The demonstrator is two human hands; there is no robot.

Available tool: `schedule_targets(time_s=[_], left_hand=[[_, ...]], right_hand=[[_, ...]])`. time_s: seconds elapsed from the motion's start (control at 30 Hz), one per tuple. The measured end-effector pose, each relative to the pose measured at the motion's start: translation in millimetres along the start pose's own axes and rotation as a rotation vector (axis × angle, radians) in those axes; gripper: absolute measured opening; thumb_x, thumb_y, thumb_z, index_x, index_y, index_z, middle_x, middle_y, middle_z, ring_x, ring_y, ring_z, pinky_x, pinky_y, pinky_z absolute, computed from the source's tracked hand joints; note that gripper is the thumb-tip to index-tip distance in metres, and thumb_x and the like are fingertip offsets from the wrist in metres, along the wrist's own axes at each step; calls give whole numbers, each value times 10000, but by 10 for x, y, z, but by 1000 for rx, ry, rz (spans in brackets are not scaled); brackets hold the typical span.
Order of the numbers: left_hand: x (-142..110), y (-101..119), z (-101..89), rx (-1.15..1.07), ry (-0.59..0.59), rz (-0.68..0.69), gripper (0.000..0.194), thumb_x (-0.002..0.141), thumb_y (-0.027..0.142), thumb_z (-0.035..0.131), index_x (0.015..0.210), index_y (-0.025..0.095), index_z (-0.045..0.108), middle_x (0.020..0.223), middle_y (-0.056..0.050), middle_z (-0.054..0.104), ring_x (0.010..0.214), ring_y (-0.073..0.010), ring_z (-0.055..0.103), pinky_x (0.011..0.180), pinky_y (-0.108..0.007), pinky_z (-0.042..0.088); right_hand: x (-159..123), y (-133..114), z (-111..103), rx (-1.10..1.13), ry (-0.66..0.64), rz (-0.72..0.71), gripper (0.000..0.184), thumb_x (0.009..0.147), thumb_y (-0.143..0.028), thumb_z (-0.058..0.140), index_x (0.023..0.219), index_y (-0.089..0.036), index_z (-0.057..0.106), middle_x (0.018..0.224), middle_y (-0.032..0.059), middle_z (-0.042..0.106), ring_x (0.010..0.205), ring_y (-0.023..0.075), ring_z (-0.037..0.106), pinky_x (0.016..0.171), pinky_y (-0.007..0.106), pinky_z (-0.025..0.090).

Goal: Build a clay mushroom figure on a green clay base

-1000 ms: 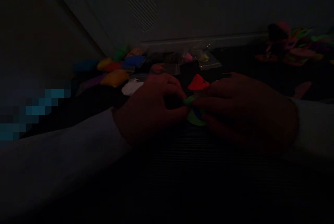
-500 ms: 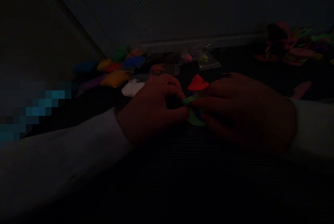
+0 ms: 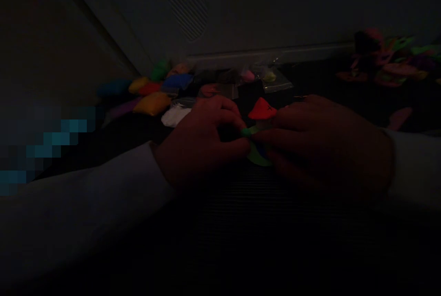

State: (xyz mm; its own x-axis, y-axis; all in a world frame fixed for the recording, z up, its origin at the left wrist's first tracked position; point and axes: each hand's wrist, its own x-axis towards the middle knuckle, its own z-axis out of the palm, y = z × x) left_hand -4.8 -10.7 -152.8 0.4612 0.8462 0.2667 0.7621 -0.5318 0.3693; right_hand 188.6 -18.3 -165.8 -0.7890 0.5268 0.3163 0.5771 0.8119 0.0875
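Note:
A small clay model stands in front of me, very dimly lit. It has a red cone-shaped clay top (image 3: 262, 109) with a dark cross mark, above a pale stem. Below lies a light green clay base (image 3: 257, 158) with a blue patch (image 3: 262, 150). At the base's left edge my left hand (image 3: 203, 142) pinches a small green clay piece (image 3: 245, 132) between thumb and fingers. From the right, my right hand (image 3: 324, 146) is closed against the clay model, one fingertip at the green piece. Its fingers hide the model's right side.
Several coloured clay packets, among them a yellow packet (image 3: 152, 104) and a white packet (image 3: 175, 116), lie at the back left. Clear bags (image 3: 277, 83) sit behind the model. Colourful clay figures (image 3: 396, 73) stand at the far right, before a grey panel (image 3: 292, 15).
Both hands stay almost in place at the model. The green piece between the fingertips has shifted very slightly upward. The packets and figures have not moved.

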Motion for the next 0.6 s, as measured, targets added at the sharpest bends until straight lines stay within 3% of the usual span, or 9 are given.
schedule_targets(time_s=[0.23,0.6], left_hand=[[34,-76,-34,-22,-32,-5,152,647,287,595,716,155,629,934,-39,567,931,-206,516,866,-378,363],[49,-117,-85,-43,-120,16,183,653,336,619,749,181,638,904,-4,595,886,-168,545,804,-287,402]], right_hand=[[-12,17,4,23,-3,-5,334,832,-318,356,1078,-204,550,911,51,512,791,173,470,715,342,295],[-6,32,10,36,14,-7,320,825,-310,377,1054,-189,565,888,57,513,772,168,473,708,345,310]])
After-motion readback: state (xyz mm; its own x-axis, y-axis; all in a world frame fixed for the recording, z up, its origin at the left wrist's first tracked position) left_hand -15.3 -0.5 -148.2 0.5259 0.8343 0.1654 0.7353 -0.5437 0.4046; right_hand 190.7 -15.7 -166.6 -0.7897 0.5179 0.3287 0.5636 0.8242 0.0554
